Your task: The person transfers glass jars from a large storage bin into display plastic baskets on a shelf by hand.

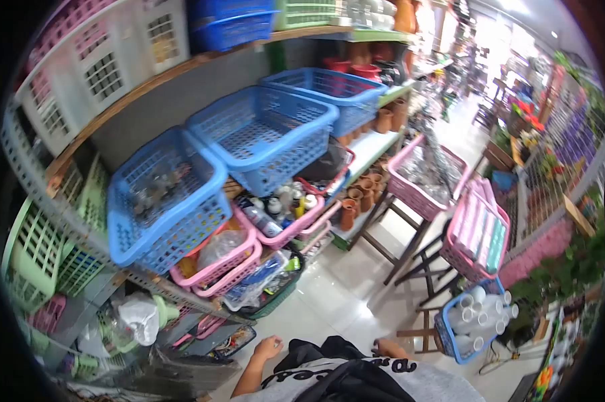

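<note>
My left hand (269,347) hangs low beside my body, its fingers loosely curled and nothing visible in it. The dark green basket (275,299) of packaged goods is the nearest thing ahead of it. On the other side, my right hand (387,348) is partly hidden by my shirt; its fingers look loose, with no held thing showing. To its right, a blue basket (443,335) holds several white bottle-shaped vases (484,315). Neither hand touches any basket.
Large blue baskets (265,157) line the left shelf, above pink baskets (212,278) of bottles and packets. A pink basket (399,181) with plastic wrap rests on a stool; another (460,258) holds striped packs. Terracotta pots (348,214) stand on the low shelf. Tiled floor (336,295) runs between.
</note>
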The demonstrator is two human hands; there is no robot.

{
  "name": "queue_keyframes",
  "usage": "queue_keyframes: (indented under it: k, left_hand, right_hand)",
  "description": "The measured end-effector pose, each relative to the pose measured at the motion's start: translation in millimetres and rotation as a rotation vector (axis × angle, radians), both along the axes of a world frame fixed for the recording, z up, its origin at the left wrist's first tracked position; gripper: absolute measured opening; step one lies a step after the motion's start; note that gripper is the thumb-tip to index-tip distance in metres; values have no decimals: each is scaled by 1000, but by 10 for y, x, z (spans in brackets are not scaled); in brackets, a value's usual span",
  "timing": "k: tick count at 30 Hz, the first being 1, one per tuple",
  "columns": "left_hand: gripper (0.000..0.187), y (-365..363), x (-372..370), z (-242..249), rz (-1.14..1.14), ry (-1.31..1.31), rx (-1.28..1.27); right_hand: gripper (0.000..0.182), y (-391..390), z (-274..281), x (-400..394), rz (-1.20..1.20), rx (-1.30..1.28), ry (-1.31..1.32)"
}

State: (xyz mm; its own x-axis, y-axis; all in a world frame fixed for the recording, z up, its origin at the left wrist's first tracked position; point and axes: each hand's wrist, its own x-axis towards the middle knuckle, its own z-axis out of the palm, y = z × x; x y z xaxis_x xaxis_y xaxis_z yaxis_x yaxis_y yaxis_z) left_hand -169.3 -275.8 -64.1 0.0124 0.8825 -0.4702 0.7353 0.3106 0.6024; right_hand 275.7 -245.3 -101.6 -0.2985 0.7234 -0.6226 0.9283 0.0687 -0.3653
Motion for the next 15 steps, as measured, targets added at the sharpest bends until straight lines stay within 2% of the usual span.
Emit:
queue_keyframes:
  k: [2, 4, 5, 7, 15]
  left_hand:
    - [35, -197, 62, -490, -59, -22, -13]
    - [37, -330, 79, -885, 37, -152, -216]
    - [37, -291, 154, -845, 3, -148, -224]
    - [36, -306, 290, -811, 23, 90, -381]
    - [43, 541, 427, -1071, -172, -65, -432]
  right_hand:
    - [31, -488, -780, 379, 56, -172, -143]
    - [32, -714, -928, 444, -30, -190, -116]
    - [32, -838, -964, 468, -87, -204, -95]
    - [32, -1124, -1016, 489, -195, -236, -55]
    - [32, -1357, -1016, 564, -589, -276, 80]
